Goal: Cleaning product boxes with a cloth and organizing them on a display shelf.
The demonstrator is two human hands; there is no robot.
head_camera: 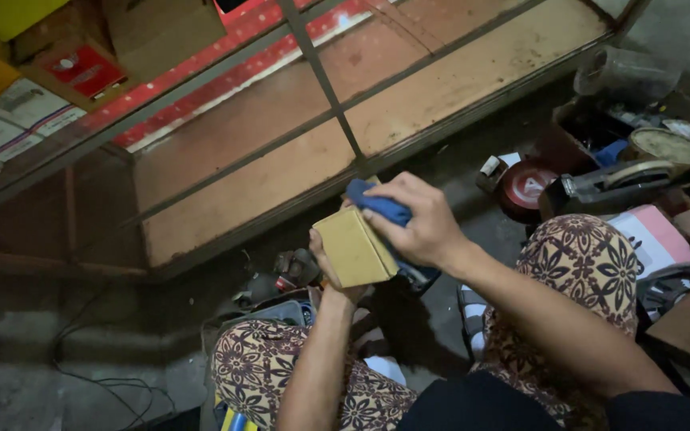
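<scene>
Both hands work above the knees: left hand point(331, 267) grips a small tan box point(354, 247) from below, steadying it, while right hand point(419, 223) fingers press a blue cloth point(378, 205) against its top edge.

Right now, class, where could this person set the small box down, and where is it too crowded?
Free: the bare wooden shelf boards either side of the metal bar, and the floor left of the knees. Crowded: the right side, with tape rolls and tins.

Concrete floor point(25, 351): black cable point(113, 383) at left; tape dispenser point(608, 185) and red round tin point(525, 190) at right.
</scene>
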